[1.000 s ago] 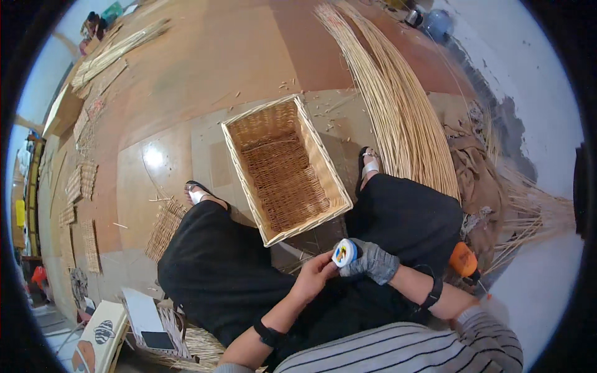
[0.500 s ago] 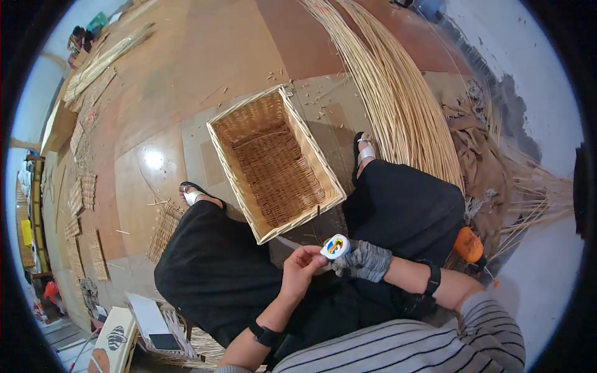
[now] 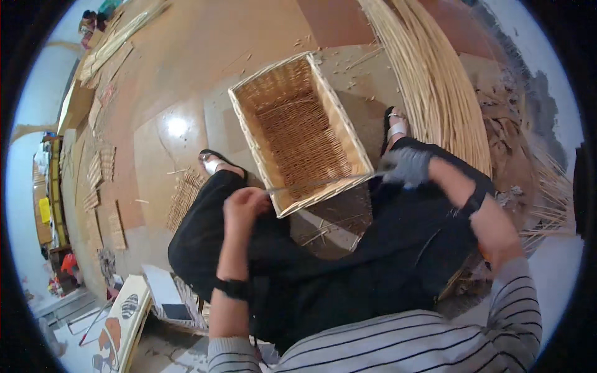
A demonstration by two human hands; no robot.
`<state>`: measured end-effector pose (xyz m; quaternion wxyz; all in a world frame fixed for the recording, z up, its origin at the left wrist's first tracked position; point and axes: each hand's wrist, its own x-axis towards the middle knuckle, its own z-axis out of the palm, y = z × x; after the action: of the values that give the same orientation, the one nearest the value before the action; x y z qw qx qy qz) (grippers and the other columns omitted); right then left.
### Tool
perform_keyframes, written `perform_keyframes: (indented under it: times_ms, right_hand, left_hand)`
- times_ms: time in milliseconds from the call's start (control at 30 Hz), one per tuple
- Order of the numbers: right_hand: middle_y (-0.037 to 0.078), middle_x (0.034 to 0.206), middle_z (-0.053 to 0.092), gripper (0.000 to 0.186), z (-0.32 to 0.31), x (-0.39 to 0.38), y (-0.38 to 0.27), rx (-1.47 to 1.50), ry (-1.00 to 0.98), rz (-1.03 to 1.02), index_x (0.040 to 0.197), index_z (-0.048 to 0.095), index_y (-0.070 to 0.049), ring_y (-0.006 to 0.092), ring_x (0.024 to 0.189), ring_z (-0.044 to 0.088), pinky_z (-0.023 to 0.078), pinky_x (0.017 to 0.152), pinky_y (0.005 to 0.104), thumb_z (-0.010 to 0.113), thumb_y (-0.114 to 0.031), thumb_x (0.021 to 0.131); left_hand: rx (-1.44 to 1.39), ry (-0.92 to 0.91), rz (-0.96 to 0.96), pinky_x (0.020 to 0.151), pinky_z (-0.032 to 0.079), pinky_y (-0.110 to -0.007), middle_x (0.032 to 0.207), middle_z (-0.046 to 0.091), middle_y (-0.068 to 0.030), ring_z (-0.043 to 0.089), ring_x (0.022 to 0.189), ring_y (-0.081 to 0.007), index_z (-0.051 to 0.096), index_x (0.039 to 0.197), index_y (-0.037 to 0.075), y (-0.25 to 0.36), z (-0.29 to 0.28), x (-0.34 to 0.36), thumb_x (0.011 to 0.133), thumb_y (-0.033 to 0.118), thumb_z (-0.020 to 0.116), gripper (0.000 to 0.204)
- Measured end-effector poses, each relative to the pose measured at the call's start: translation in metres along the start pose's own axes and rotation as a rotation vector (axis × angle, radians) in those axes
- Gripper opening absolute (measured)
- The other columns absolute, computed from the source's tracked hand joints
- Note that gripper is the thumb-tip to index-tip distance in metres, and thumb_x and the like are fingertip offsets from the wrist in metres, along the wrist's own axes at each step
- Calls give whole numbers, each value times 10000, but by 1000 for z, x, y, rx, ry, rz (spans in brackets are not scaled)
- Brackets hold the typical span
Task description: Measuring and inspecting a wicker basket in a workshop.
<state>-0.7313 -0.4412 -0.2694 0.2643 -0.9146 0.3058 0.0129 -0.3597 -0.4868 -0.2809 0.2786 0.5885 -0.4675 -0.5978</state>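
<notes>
A rectangular wicker basket (image 3: 305,137) stands on the floor between my feet, its open top facing up. Across its near end stretches the thin blade of a tape measure (image 3: 320,183), pulled out between my two hands. At the basket's near left corner, my bare left hand (image 3: 245,204) pinches the blade's end. My right hand (image 3: 405,168), in a grey glove, closes around the tape measure's case beside the near right corner. Motion blurs this hand, and its fingers mostly hide the case.
Long bundled canes (image 3: 444,87) lie at the right, near brown cloth (image 3: 513,137). Woven panels (image 3: 185,196) lie left of my left foot, with more farther left. Small cane offcuts are scattered beyond the basket. A cream board (image 3: 124,311) stands at the lower left.
My hands have moved apart and forward from my lap to the basket's near end, drawing the tape blade out between them. The basket appears higher in view.
</notes>
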Motion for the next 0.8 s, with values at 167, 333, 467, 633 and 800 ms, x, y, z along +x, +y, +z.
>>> perform_keyframes:
  times_ms: [167,333,467,633,800]
  right_hand:
    - [83,785,552,169,32,0,77,30,-368,280,797,571,-105,213,748,533,418,655,298,541,-206,665]
    - [78,749,566,141,70,-20,111,-37,-566,311,775,591,-149,246,735,543,420,649,330,496,-206,688]
    - [79,787,576,283,71,-6,92,5,-518,437,799,598,-99,219,788,536,402,669,335,463,-338,730]
    - [38,493,449,158,122,-2,118,216,-301,126,565,467,-118,203,483,483,360,472,358,496,-203,695]
    - [46,589,542,153,132,12,118,484,-309,471,607,539,-99,197,520,512,391,497,318,494,-215,698]
  left_hand:
    - [262,57,-283,419,398,-193,561,542,-54,489,454,-93,590,713,-40,-64,-34,20,693,75,588,117]
    - [326,85,-316,423,399,-201,557,552,-48,493,451,-87,606,749,-19,-77,-2,5,648,125,627,177]
    - [485,101,-339,421,396,-196,546,551,-47,496,451,-84,611,744,-17,-73,-6,0,653,128,618,171]
    - [482,107,-356,417,390,-190,540,550,-51,494,444,-83,609,721,-31,-61,10,-3,675,110,597,148]
    - [463,166,-277,410,384,-187,548,553,-59,487,442,-80,603,719,-48,-64,19,-6,683,88,583,142]
